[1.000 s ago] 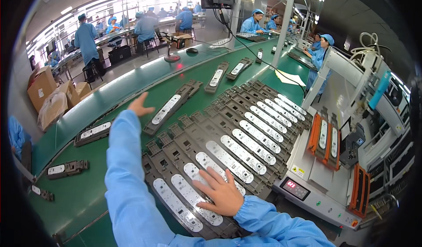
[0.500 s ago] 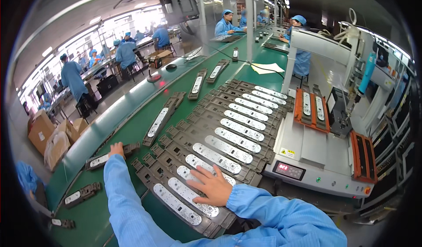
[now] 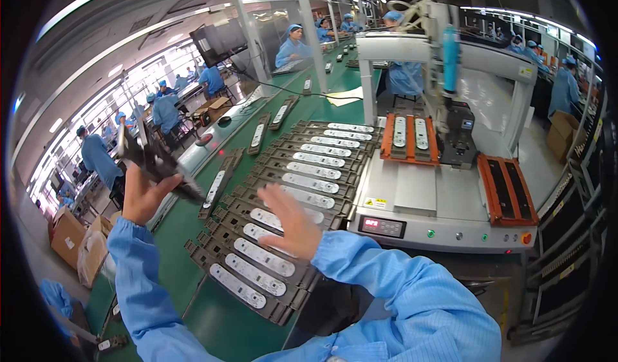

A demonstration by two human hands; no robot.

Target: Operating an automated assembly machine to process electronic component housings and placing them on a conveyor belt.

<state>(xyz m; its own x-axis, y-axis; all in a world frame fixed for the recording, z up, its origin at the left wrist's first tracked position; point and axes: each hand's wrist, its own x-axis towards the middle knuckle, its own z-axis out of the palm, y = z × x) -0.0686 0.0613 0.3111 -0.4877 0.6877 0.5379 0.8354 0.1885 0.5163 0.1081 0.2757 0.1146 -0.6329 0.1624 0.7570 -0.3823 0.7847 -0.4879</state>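
Up at the left, my left hand (image 3: pixel 140 198) grips a dark grey long fixture (image 3: pixel 166 169), lifted off the green belt and tilted; it is smeared by motion. My right hand (image 3: pixel 293 223) hovers open over a row of similar fixtures, its fingers apart and slightly blurred, holding nothing. Each fixture in the row carries a long white circuit board with rounded ends, such as the nearest board (image 3: pixel 237 286). My right hand hides part of the boards in the middle. Beyond the lifted fixture, another loaded fixture (image 3: pixel 221 183) lies on the belt.
A white bench machine (image 3: pixel 399 204) stands right of the row, with an orange-framed tray (image 3: pixel 410 139) bearing two boards and another orange-framed tray (image 3: pixel 507 190) on its right. Two fixtures lie farther up the green belt (image 3: pixel 212 310). Co-workers in blue sit beyond.
My left hand has raised the fixture from the belt at the left. My right hand has come up off the boards. The view has turned to the right.
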